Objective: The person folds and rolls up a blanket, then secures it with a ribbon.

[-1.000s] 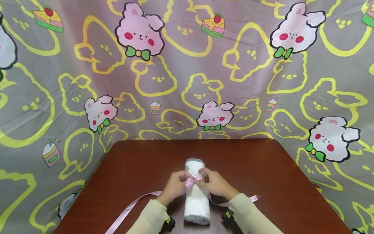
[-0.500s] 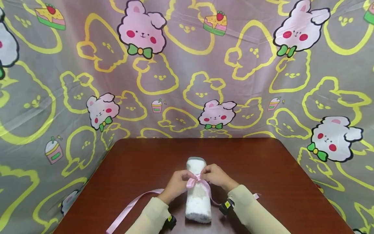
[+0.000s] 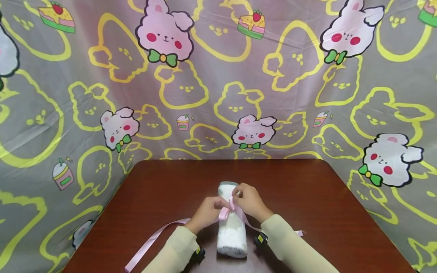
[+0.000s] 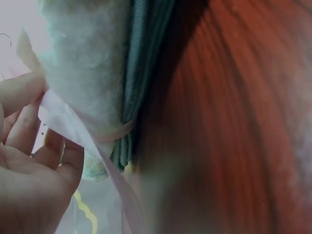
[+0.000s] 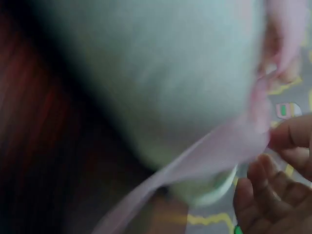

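Note:
A white, fluffy rolled towel (image 3: 232, 235) lies lengthwise on the table, with a grey-green edge showing as stacked layers in the left wrist view. Around its middle runs a pink satin ribbon (image 3: 224, 213), looped and crossed on top. My left hand (image 3: 207, 213) pinches the ribbon's left loop between thumb and fingers; in the left wrist view that ribbon (image 4: 68, 119) hangs from the fingertips. On the other side, my right hand (image 3: 252, 201) pinches a raised part of the ribbon near the crossing. The right wrist view is blurred, with ribbon (image 5: 209, 151) at its fingertips.
One long ribbon tail (image 3: 151, 240) curves over the dark red-brown table (image 3: 170, 182) to the left front. A shorter tail end (image 3: 299, 232) lies right, beyond the right forearm. A patterned curtain (image 3: 205, 94) surrounds the table's back and sides.
My right hand first drew away from the crossing, leaving a ribbon strand draped right, then rose slightly and lifted a piece of ribbon upright. The left hand stays at its loop.

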Tool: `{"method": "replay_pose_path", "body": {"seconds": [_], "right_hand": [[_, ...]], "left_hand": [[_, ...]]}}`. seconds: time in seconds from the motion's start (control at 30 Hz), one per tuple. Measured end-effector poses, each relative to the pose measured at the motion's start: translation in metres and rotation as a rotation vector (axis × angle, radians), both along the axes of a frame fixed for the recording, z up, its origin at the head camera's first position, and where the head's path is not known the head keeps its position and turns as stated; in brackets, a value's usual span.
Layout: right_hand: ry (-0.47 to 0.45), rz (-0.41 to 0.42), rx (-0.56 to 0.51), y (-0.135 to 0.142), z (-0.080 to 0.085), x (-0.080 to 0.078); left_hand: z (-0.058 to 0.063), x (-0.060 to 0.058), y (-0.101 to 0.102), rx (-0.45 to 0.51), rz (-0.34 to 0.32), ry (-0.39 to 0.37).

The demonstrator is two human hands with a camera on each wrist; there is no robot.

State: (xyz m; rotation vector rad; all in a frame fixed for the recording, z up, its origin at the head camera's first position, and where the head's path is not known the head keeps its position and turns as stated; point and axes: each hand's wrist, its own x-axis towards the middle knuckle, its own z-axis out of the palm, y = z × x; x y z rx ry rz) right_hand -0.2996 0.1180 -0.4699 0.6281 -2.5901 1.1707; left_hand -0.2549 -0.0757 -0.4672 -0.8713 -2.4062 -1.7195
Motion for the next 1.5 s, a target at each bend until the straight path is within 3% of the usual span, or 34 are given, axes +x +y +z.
{"method": "replay_pose_path", "body": {"seconds": [0.1,0.33,0.53,0.77,0.83,0.97,1.03,1.13,1.27,1.4,1.5], "right_hand": [[0.063,-0.019,0.072,0.003,-0.004,-0.001],[0.002,0.045,0.065,0.004,0.001,-0.005],[0.121,-0.005,0.125,0.008,0.006,-0.008],[-0.130,0.138,-0.018,0.007,-0.002,-0.010],[-0.121,0.111,-0.032,0.004,-0.004,-0.010],[-0.029,-0.028,-0.014,0.001,-0.003,-0.006],[-0.014,-0.048,-0.018,0.003,-0.001,-0.005],[-0.040,0.009,-0.053,0.010,0.000,-0.007],[-0.098,0.170,-0.161,0.019,-0.004,-0.017],[-0.160,0.379,-0.185,0.020,-0.009,-0.025],[-0.189,0.467,-0.166,0.019,-0.012,-0.027]], "left_hand": [[0.000,0.000,-0.001,-0.005,0.024,-0.031],[0.002,0.000,-0.001,-0.001,0.018,-0.056],[0.001,-0.002,-0.001,0.000,0.010,-0.056],[-0.001,-0.003,-0.002,0.003,0.002,-0.057],[-0.001,-0.003,-0.002,0.006,-0.009,-0.050],[0.001,-0.002,-0.002,-0.006,-0.015,-0.061],[0.003,-0.001,-0.002,-0.011,-0.005,-0.073],[0.006,0.000,-0.003,0.001,0.016,-0.069],[0.009,-0.001,-0.004,0.005,0.051,-0.009],[0.008,-0.003,-0.005,0.012,0.023,-0.013],[0.007,-0.003,-0.006,0.024,-0.011,-0.021]]}}
